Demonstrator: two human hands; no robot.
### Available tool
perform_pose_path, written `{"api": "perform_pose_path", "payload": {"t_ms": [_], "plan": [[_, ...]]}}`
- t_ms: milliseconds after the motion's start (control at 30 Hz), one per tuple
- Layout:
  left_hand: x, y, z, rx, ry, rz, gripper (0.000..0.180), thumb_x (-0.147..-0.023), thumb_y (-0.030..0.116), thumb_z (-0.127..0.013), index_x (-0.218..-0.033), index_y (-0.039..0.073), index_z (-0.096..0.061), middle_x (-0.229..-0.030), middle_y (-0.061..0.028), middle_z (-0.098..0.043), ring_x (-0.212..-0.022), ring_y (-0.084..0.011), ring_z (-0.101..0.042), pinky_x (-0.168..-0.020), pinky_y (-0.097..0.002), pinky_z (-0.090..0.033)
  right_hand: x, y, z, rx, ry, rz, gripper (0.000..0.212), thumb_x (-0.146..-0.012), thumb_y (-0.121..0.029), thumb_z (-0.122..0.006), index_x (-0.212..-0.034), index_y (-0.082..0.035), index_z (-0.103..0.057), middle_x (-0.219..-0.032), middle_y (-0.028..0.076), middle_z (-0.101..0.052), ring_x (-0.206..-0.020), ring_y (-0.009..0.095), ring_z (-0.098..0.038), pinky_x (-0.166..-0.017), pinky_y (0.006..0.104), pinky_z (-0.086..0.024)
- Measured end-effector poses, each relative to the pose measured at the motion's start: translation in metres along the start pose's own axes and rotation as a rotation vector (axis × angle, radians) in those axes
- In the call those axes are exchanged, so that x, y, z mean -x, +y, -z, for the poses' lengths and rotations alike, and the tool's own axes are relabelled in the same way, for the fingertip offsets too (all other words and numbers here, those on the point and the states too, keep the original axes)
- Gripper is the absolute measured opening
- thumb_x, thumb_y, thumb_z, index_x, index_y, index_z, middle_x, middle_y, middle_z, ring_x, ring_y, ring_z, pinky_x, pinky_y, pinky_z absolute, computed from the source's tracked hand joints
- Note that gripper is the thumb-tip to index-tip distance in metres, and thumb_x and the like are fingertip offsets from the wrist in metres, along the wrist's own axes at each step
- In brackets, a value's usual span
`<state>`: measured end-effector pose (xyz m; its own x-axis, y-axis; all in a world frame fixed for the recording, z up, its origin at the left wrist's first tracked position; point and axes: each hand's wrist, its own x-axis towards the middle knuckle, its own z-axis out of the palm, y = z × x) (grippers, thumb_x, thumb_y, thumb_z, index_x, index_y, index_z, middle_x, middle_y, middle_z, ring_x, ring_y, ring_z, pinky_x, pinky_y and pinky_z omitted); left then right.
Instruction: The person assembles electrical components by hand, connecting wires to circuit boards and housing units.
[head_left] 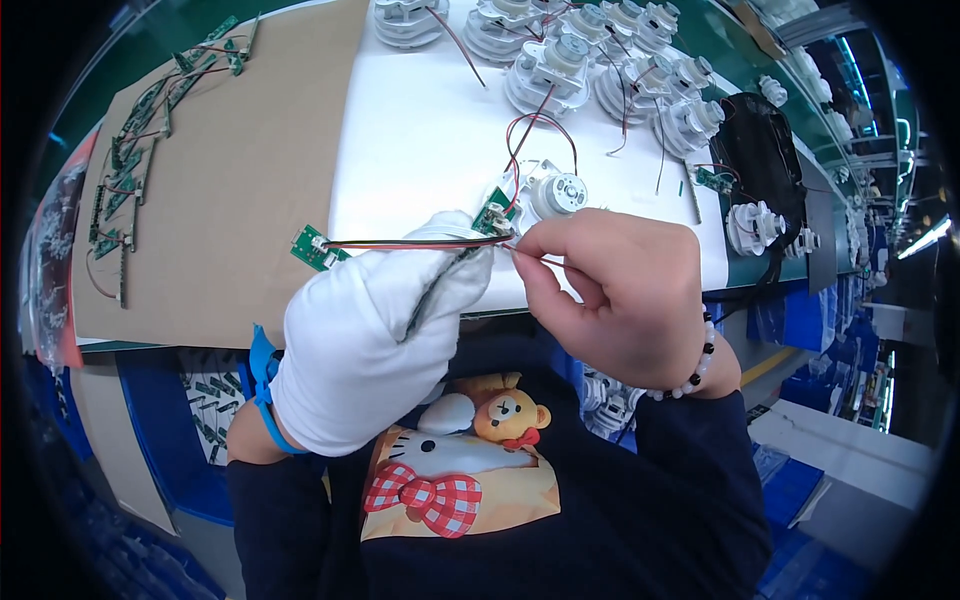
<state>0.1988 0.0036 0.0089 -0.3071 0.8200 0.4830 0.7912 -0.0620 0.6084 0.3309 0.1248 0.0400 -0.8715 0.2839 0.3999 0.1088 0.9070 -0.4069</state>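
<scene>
My left hand (385, 315), in a white glove with a blue band at the wrist, is closed around a small green circuit board (492, 214) whose end shows past the fingertips. Red and black wires (410, 243) run across the glove to a second green board (316, 248) at its left. My bare right hand (615, 285) pinches a thin red wire (545, 261) close beside the held board. Just beyond both hands sits a white plastic housing with a round silver motor (560, 193). Its red and black leads (545, 120) loop up above it.
Several white motor assemblies (550, 75) with trailing wires stand at the far side of the white sheet (400, 150). On brown cardboard (260, 150) at the left lie several wired green boards (125, 190). A black bag (755, 150) lies at the right, near another white assembly (752, 228).
</scene>
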Motion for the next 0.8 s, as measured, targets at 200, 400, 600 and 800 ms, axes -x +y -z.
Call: {"api": "perform_pose_path", "payload": {"t_ms": [200,400,600,800], "plan": [[0.002,-0.001,-0.002,0.061,0.033,0.001,0.013,-0.075,0.002,-0.066,-0.087,0.001,-0.063,-0.068,-0.0086,-0.062,-0.055,-0.0155,-0.059,-0.051,-0.0249,-0.045,0.002,0.003,-0.01,-0.022,0.114,0.067,0.017,-0.063,0.003,-0.069,-0.076,-0.003,-0.059,-0.054,0.003,-0.051,-0.04,0.012,-0.044,-0.037,0.0228,-0.033],[0.007,0.002,0.0,0.152,0.046,0.045,0.017,-0.079,0.003,-0.062,-0.096,0.0,-0.061,-0.067,-0.0067,-0.061,-0.053,-0.0128,-0.058,-0.05,-0.0241,-0.045,0.002,0.002,-0.01,-0.089,0.134,0.057,0.011,-0.068,-0.002,-0.068,-0.072,-0.003,-0.058,-0.06,0.007,-0.056,-0.049,0.018,-0.056,-0.041,0.0245,-0.042],[0.003,-0.002,-0.003,0.078,0.05,-0.21,0.026,-0.078,0.004,-0.063,-0.103,0.0,-0.059,-0.079,-0.0091,-0.063,-0.057,-0.0173,-0.06,-0.054,-0.0263,-0.048,0.012,0.001,-0.023,-0.765,0.112,-0.394,0.014,-0.072,0.002,-0.065,-0.085,0.005,-0.058,-0.07,0.007,-0.062,-0.059,0.01,-0.059,-0.053,0.019,-0.048],[0.012,-0.004,0.007,0.201,-0.157,-0.145,0.034,-0.072,0.003,-0.065,-0.105,0.0,-0.057,-0.087,-0.0149,-0.062,-0.069,-0.0266,-0.062,-0.06,-0.0312,-0.049,0.017,0.009,-0.034,-1.416,0.03,-0.508,0.018,-0.074,0.0,-0.063,-0.089,0.006,-0.056,-0.092,0.014,-0.058,-0.078,0.012,-0.059,-0.064,0.0216,-0.049]]}}
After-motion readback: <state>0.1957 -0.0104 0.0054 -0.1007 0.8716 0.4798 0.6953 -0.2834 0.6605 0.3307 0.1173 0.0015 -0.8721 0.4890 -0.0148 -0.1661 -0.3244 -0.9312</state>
